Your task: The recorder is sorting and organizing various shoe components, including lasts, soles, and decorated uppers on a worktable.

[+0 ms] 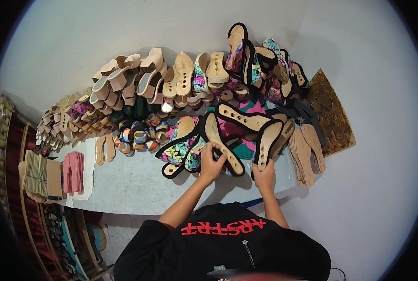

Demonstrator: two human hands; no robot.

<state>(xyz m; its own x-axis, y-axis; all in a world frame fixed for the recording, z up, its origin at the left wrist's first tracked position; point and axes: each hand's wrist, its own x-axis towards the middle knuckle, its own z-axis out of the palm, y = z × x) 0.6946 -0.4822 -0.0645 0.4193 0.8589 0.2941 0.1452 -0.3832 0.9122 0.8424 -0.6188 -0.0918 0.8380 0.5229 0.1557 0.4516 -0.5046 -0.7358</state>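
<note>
My left hand [212, 164] is closed round the middle of a shoe sole [212, 127], pale with dark holes and black edging. Close by on the right, my right hand [264, 175] grips the lower end of a similar black-edged sole [268, 140], which points away from me. Beyond them, a third black-edged sole [244, 119] lies slanted, its tip by the right-hand one. Left of my left hand sit floral-patterned sandals [177, 152] with black trim. The undersides of both held pieces are hidden.
A long grey table [138, 180] carries heaped sandals along the wall, including pink heeled ones [150, 70]. Bare soles [302, 152] lie at the right, before a stained brown board [333, 114]. Pink insoles [73, 172] and a cardboard box [55, 178] are far left, near shelves [73, 239].
</note>
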